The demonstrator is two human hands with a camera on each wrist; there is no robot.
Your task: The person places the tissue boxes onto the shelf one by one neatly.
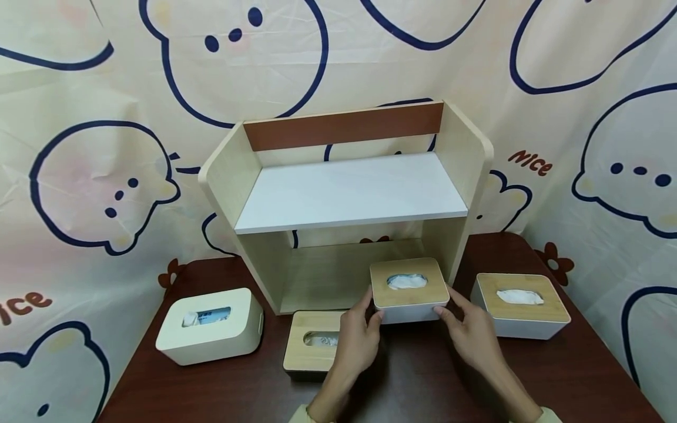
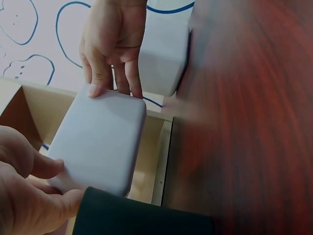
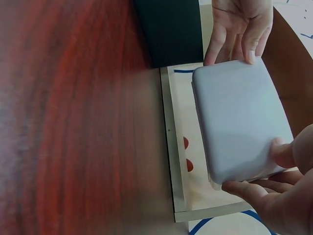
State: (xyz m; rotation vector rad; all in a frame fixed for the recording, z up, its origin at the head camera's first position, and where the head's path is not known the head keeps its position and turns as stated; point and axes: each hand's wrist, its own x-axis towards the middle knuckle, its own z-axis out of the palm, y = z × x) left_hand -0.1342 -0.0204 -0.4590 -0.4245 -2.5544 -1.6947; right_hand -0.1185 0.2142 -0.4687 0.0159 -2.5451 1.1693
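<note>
Dark grained table (image 1: pixel 412 382), both hands (image 1: pixel 358 339) (image 1: pixel 472 333) gripping rounded tissue box (image 1: pixel 409 295) — smooth sides (image 1: pixel 407 315), wood-look lid (image 1: pixel 436 288)

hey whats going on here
A person's left hand and right hand hold a wood-topped tissue box between them, at the front of the lower compartment of a shelf. Three more boxes stand on the table: a cream box to the left, a dark-based box partly hidden by the left hand, and another wood-topped box to the right.
</note>
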